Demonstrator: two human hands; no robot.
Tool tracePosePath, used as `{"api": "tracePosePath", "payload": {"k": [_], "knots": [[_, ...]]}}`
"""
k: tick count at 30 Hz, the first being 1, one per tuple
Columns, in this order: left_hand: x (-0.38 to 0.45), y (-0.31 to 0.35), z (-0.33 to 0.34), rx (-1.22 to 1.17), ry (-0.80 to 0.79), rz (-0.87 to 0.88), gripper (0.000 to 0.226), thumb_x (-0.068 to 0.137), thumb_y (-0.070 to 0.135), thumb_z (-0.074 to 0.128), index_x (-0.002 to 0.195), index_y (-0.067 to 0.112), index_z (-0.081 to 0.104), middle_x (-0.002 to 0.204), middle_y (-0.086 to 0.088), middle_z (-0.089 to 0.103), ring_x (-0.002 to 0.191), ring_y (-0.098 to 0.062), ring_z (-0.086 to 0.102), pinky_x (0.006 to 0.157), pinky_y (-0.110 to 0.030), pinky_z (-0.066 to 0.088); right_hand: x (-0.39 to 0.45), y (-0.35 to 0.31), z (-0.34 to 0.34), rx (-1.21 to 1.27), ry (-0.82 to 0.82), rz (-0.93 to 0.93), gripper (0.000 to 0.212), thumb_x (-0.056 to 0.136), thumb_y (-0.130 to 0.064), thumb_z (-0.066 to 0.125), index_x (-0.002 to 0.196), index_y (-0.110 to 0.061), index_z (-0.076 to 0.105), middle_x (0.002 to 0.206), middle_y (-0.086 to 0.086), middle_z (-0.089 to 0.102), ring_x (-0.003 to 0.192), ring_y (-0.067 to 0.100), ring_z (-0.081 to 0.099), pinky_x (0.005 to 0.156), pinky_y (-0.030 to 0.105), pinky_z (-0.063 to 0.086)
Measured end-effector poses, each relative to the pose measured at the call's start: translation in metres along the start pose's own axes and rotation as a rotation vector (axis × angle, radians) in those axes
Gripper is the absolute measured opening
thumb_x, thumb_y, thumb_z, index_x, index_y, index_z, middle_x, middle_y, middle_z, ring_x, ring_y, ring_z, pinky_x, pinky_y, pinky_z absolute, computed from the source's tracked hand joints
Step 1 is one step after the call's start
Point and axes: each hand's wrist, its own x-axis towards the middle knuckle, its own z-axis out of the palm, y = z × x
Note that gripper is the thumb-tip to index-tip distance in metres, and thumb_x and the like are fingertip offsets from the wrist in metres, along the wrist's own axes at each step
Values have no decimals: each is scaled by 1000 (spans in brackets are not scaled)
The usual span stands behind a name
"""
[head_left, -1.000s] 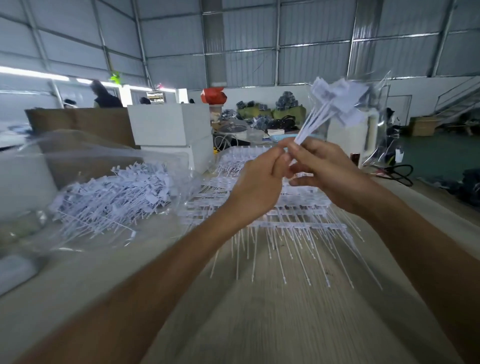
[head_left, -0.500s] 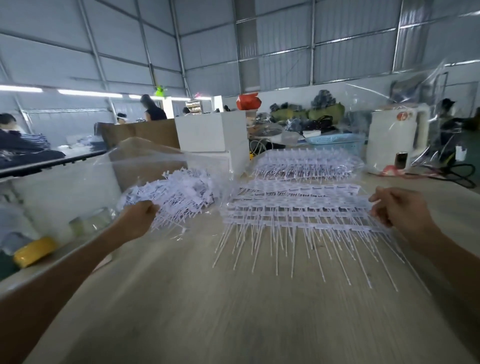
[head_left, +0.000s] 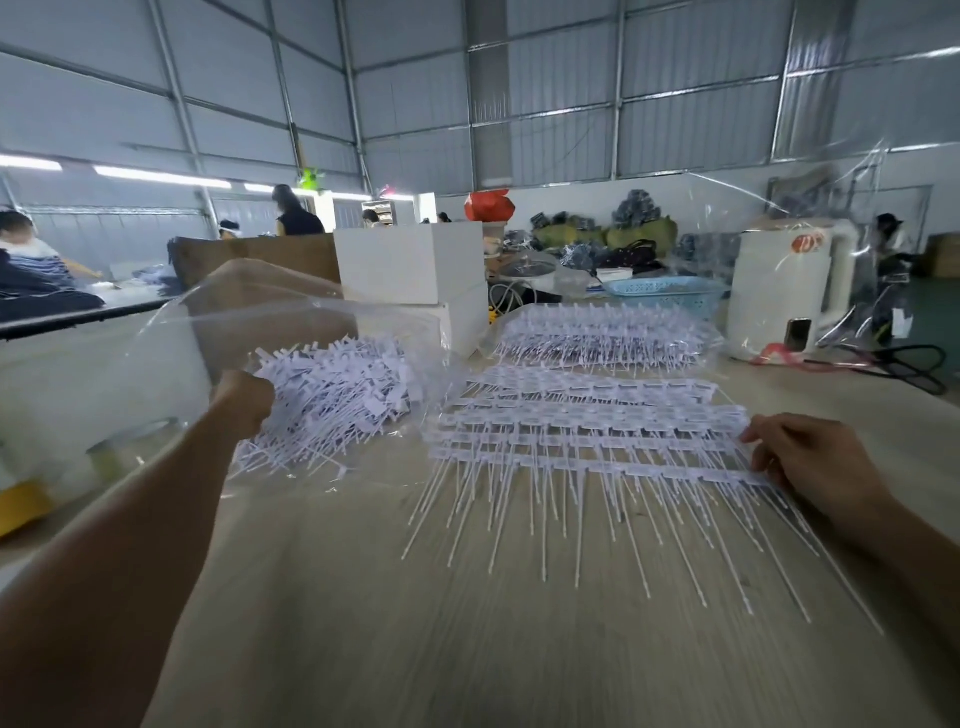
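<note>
A heap of loose white plastic tag ties (head_left: 343, 384) lies inside a clear plastic bag (head_left: 171, 364) on the left of the wooden table (head_left: 415, 649). My left hand (head_left: 244, 402) is at the bag's mouth, fingers curled into the near end of the heap. Rows of joined white ties (head_left: 587, 436) lie flat in the middle, stems pointing toward me. At the right end of these rows, my right hand (head_left: 810, 457) pinches the nearest strip with bent fingers.
Another bagged pile of ties (head_left: 602, 332) lies behind the rows. White boxes (head_left: 410, 265), a blue basket (head_left: 665, 293), a white kettle (head_left: 789, 291), a phone (head_left: 797, 335) and scissors (head_left: 904, 364) stand at the back. People work at far left.
A second ago both hands held up a bunch of ties together. My left hand took it to the bag's heap; my right hand dropped to the end of the flat rows.
</note>
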Motion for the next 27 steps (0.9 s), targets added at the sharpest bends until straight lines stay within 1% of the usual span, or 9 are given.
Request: {"api": "tracePosePath", "payload": {"k": [4, 6, 9, 11, 14, 17, 22, 24, 27], "knots": [[22, -7, -4, 105, 50, -17, 29, 98, 17, 54, 115, -2, 67, 102, -15, 73, 86, -31, 73, 76, -37, 62, 2, 4, 0, 11, -11, -9, 30, 99, -24, 59, 74, -16, 74, 59, 3, 68, 41, 10, 53, 44, 16, 42], [18, -11, -6, 130, 90, -10, 35, 99, 32, 54, 101, 1, 71, 87, -16, 72, 65, -32, 72, 72, -42, 61, 2, 5, -1, -11, -12, -19, 30, 99, -25, 59, 75, -17, 75, 60, 2, 68, 43, 12, 55, 45, 16, 42], [-7, -5, -7, 363, 270, 110, 38, 100, 42, 49, 118, 11, 65, 117, -16, 65, 97, -38, 69, 85, -48, 53, 1, 2, -1, -69, 27, -46, 29, 98, -26, 58, 75, -20, 74, 58, 2, 65, 53, 22, 58, 51, 18, 41], [-27, 5, -11, 365, 470, 292, 25, 100, 27, 48, 111, 10, 63, 108, -20, 61, 92, -42, 64, 77, -52, 52, -1, 0, -1, -112, 94, -54, 27, 98, -24, 57, 77, -20, 74, 70, 6, 69, 67, 28, 62, 65, 23, 44], [-68, 35, -18, 76, 789, 611, 21, 101, 21, 41, 86, 12, 53, 72, -10, 57, 55, -30, 50, 52, -37, 43, -3, 0, -1, -222, 237, -65, 20, 98, -21, 57, 93, -14, 75, 96, 14, 73, 91, 35, 66, 84, 38, 49], [-125, 79, -24, -207, 893, 1078, 26, 103, 21, 43, 84, 11, 58, 63, -2, 52, 49, -24, 45, 46, -34, 38, -2, 5, -3, -288, 259, -3, 20, 96, -16, 62, 111, -8, 72, 107, 25, 67, 100, 42, 63, 92, 44, 50], [-194, 157, 3, -88, 756, 1476, 23, 103, 22, 45, 95, 13, 65, 82, -5, 62, 54, -24, 54, 44, -30, 42, -2, 6, -5, -316, 24, 147, 23, 96, -21, 63, 110, -8, 74, 114, 18, 71, 110, 37, 64, 97, 40, 49], [-204, 188, 30, 4, 558, 1411, 24, 103, 26, 43, 105, 15, 65, 99, -5, 60, 64, -29, 61, 49, -35, 49, -4, 6, -4, -340, -9, 146, 18, 94, -20, 62, 101, -12, 78, 110, 13, 74, 108, 34, 66, 95, 38, 51], [-201, 227, 74, 140, 120, 1172, 31, 104, 34, 43, 129, 22, 56, 130, -1, 51, 107, -29, 63, 82, -45, 55, -4, 7, -5, -343, 6, 133, 16, 91, -15, 65, 100, -14, 78, 109, 9, 75, 107, 30, 67, 96, 35, 51]]}}
